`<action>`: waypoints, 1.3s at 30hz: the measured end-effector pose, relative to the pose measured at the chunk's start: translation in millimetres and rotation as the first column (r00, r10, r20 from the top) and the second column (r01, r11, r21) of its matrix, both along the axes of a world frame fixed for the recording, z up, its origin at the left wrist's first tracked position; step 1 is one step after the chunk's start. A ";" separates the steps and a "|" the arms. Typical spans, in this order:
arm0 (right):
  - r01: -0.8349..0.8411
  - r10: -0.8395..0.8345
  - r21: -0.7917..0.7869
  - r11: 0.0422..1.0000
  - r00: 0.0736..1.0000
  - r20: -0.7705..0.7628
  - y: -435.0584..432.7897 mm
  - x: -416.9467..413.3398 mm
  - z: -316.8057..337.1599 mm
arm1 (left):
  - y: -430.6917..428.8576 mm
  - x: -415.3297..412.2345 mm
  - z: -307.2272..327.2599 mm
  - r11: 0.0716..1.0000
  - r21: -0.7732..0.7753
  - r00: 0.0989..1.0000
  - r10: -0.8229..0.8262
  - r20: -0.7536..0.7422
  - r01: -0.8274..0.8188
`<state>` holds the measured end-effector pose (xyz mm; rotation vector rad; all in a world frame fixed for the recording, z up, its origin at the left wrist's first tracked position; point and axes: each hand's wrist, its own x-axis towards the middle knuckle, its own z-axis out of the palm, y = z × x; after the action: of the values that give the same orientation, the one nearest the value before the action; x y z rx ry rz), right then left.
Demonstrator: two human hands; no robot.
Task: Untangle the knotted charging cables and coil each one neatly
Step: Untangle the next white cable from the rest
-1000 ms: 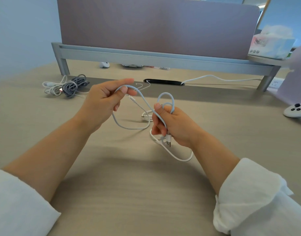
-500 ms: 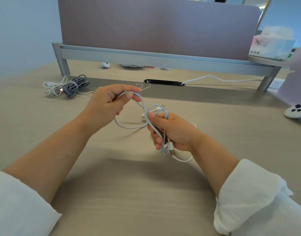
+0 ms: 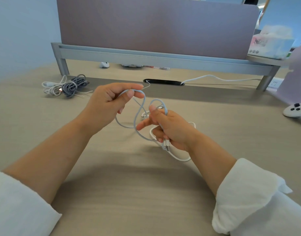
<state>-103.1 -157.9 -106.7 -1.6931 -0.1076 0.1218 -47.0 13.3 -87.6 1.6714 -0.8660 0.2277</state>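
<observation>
A pale blue charging cable (image 3: 137, 116) runs in loops between both hands above the wooden desk (image 3: 146, 193). My left hand (image 3: 110, 103) pinches one bend of it between thumb and fingers. My right hand (image 3: 170, 128) grips a small coil of the same cable, its thumb up and index finger pointing left. White plugs (image 3: 165, 144) hang below that fist. A white cable (image 3: 178, 156) lies looped on the desk under and behind my right hand. At the far left sit a grey cable bundle (image 3: 73, 86) and a white cable bundle (image 3: 52, 87).
A grey monitor riser (image 3: 146, 57) and a mauve divider panel stand at the back. A black cable slot (image 3: 163, 82) with a white cord (image 3: 214, 78) lies behind the hands. A white game controller (image 3: 296, 111) rests at the right edge. A tissue box (image 3: 272, 43) sits on the riser.
My right hand has turned and extended its index finger, keeping the coil. The loop between the hands has dropped lower. My left hand still pinches the cable in about the same place.
</observation>
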 end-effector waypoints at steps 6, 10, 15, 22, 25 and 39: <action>0.063 -0.062 -0.254 0.965 0.998 0.011 4.2 -0.3 -7.0 | -2.9 -3.2 0.8 0.995 -0.032 0.995 -0.092 -0.038 0.091; 0.069 -0.075 -0.134 0.989 0.996 -0.041 6.9 -0.5 -4.7 | -3.3 -3.6 -0.1 0.992 -0.013 0.992 -0.123 -0.035 0.122; 0.063 -0.066 -0.091 0.994 0.997 -0.040 3.2 0.1 -4.3 | -4.2 -3.9 -1.0 0.997 0.000 0.996 -0.082 -0.020 0.082; -0.009 0.013 0.076 0.997 0.999 -0.048 1.5 4.6 -6.5 | -3.2 3.3 -0.9 0.977 -0.121 0.984 0.178 -0.006 -0.178; 0.008 0.000 0.197 0.980 0.999 -0.038 2.1 6.2 -5.5 | -1.5 4.9 -1.1 0.960 -0.147 0.966 0.250 0.061 -0.239; 0.231 -0.280 0.559 0.797 0.960 0.002 -11.9 9.5 -0.2 | -14.7 -6.1 -14.7 0.990 0.051 0.990 0.131 0.044 -0.133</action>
<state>-93.7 -169.9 -106.9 -1.1105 0.0261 -0.1758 -53.0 -1.4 -102.3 1.7820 -0.7981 0.3325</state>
